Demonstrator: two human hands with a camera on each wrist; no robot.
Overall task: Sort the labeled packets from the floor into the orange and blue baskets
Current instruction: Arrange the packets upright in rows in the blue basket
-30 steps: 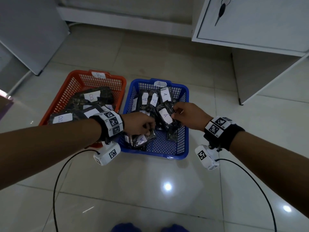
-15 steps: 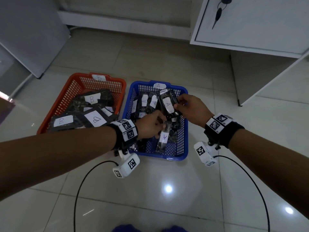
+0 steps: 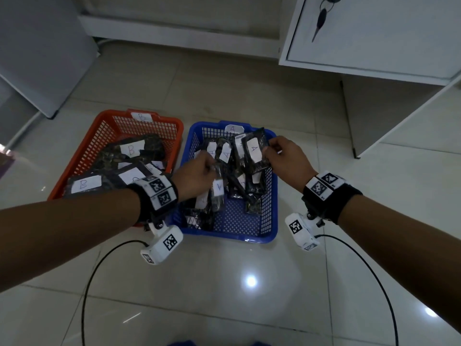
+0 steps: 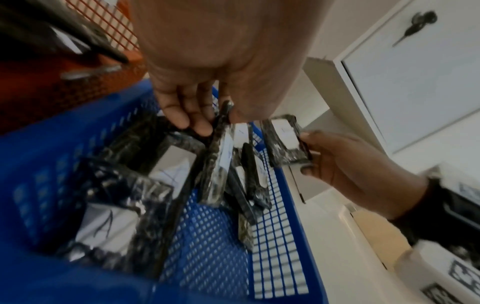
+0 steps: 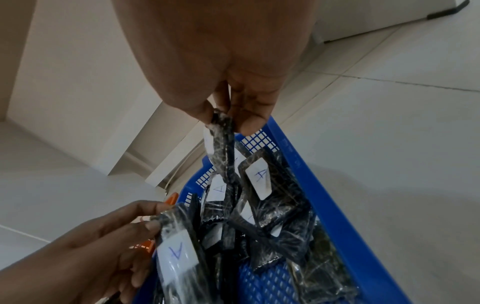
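Two mesh baskets stand side by side on the tiled floor: an orange basket (image 3: 109, 118) with dark packets labelled B, and a blue basket (image 3: 249, 237) with several packets labelled A. My left hand (image 3: 212, 168) hovers over the blue basket and pinches the top edge of a hanging A packet (image 3: 218, 189), also the A packet (image 4: 221, 160). My right hand (image 3: 268, 152) pinches another A packet (image 3: 254, 152) near the basket's far right corner. In the right wrist view this packet (image 5: 226, 156) dangles from thumb and fingers (image 5: 246, 121).
A white cabinet (image 3: 374, 33) with a key in its door (image 3: 321, 18) stands at the back right, its side panel reaching the floor. A grey panel (image 3: 37, 58) leans at the back left. Black cables (image 3: 84, 283) loop over the tiles in front of the baskets.
My left hand has moved right, from the orange basket's edge to over the blue basket, lifting an A packet. My right hand has raised its A packet toward the far right corner.
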